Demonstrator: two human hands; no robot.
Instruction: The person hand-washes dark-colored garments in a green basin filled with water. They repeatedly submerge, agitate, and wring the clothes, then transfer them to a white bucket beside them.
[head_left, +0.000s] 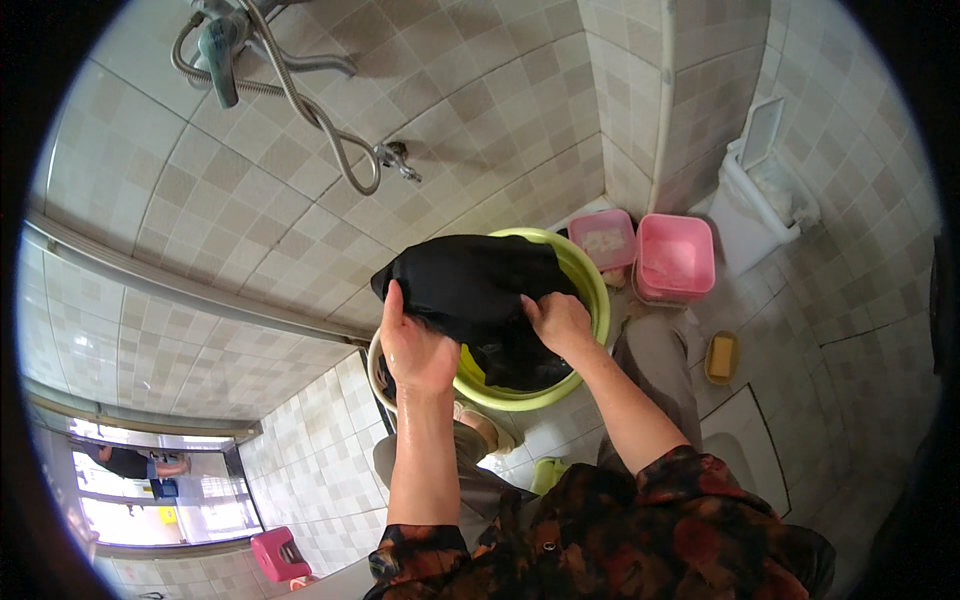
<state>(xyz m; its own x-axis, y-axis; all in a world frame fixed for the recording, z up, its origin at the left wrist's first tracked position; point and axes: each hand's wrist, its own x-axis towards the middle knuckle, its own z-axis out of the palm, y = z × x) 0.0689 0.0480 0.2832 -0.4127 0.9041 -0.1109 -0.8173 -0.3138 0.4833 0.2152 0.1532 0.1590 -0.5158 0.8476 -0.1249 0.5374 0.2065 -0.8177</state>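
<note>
A black garment or cloth (472, 281) is spread between my two hands above a yellow-green basin (596, 300). On its left end, my left hand (420, 349) has the thumb up along the edge, palm turned up, and the other fingers hidden beneath the fabric. My right hand (562, 322) pinches the cloth further right, with its fingers curled into the folds. The lower part of the cloth hangs down into the basin. A whitish basin (375, 367) with dark fabric in it stands close by on the left, partly covered by my left hand.
A pink container (675, 255) and a smaller pink box (601, 238) stand beyond the basin. A yellow soap bar (721, 356) lies in its dish at right. Behind are a white bin (754, 217) and a wall tap (397, 159) with a hose. A pink stool (279, 553) is at lower left.
</note>
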